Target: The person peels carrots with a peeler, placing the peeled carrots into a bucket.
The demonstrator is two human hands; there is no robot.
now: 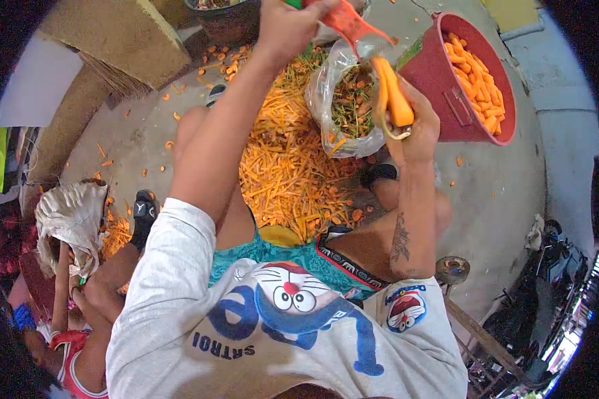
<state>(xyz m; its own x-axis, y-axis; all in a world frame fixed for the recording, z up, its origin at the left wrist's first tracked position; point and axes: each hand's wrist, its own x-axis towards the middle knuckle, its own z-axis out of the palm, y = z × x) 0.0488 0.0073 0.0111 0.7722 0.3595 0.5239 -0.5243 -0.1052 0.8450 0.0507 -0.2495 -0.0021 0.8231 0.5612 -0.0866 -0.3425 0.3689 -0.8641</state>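
My left hand [289,26], at the top of the head view, is closed around a red peeler [347,23]. The peeler's end points down toward the carrot. A peeled orange carrot [394,93] stands tilted in my right hand [419,120], its upper end close to the peeler. A curled strip of peel [383,110] hangs along the carrot's side. Below my hands, a clear plastic bag [318,86] holds green and orange scraps. A large heap of carrot peelings [279,156] covers the floor between my legs.
At the right, a red bucket [449,110] tilts toward me with many peeled carrots [476,83]. A dark tub [229,23] stands at the top. Another person [80,346] sits at lower left beside a pale sack [66,213]. Carrot bits lie scattered over the concrete floor [492,179].
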